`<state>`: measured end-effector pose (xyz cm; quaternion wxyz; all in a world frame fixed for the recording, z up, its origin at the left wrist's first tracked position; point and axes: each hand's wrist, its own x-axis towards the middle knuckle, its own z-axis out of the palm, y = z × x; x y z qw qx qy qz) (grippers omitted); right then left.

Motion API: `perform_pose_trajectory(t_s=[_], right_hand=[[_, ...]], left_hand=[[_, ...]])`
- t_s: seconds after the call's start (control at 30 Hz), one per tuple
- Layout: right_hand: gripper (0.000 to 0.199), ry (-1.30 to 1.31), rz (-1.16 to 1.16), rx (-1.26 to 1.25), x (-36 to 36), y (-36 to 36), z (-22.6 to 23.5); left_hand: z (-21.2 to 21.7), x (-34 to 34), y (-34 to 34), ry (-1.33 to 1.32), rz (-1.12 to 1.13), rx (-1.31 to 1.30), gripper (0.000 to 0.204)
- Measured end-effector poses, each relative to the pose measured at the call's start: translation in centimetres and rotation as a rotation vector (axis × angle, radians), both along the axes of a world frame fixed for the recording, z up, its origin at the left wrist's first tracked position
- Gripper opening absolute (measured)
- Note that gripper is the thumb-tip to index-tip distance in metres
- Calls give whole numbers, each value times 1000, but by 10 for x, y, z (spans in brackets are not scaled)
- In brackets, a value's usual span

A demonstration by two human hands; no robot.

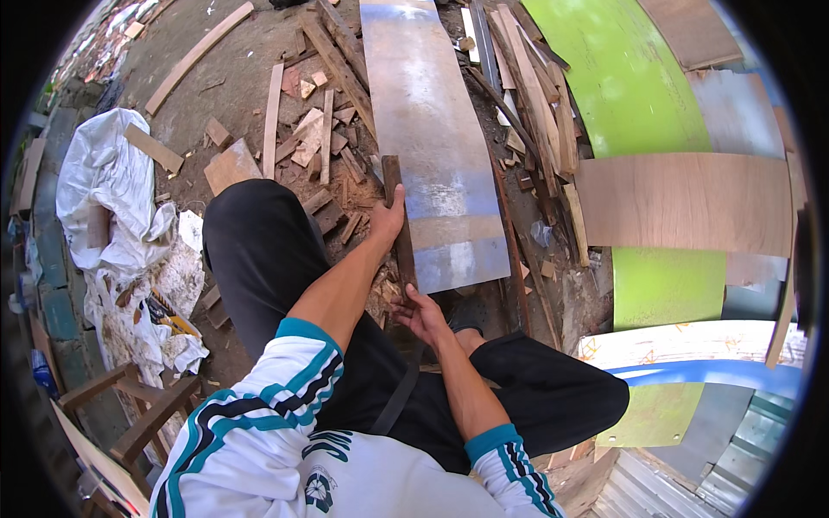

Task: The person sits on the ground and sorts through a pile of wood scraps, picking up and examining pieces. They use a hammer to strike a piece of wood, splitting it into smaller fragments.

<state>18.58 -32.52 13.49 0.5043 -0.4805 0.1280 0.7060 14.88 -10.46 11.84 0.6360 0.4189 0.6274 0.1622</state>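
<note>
A dark, narrow wooden strip [399, 233] lies along the left edge of a long grey metal sheet [432, 129] on the ground. My left hand [386, 220] grips the strip near its far part, the thumb over its top. My right hand [420, 312] touches the strip's near end with fingers curled around it. I crouch over it, with black trousers and white-and-teal sleeves in view.
Wood offcuts and slats [315, 129] litter the dirt to the left. A white plastic sheet [112, 198] lies far left, a wooden frame [138, 414] at lower left. Long battens [535, 104], green boards [622, 86] and plywood [682, 203] lie to the right.
</note>
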Motion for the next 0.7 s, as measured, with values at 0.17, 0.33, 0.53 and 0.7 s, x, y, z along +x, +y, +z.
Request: perform_pose_trajectory(t_s=[0.17, 0.33, 0.53, 0.7], right_hand=[[36, -36, 22, 5, 2, 5, 10], [40, -131, 66, -23, -3, 13, 15], [30, -137, -424, 141, -17, 20, 10], [33, -118, -465, 96, -17, 20, 4]], left_hand=[[-7, 6, 5, -56, 158, 18, 79], [-20, 7, 7, -26, 161, 67, 71], [-10, 14, 4, 71, 162, 142, 72], [1, 21, -1, 141, 150, 150, 71]])
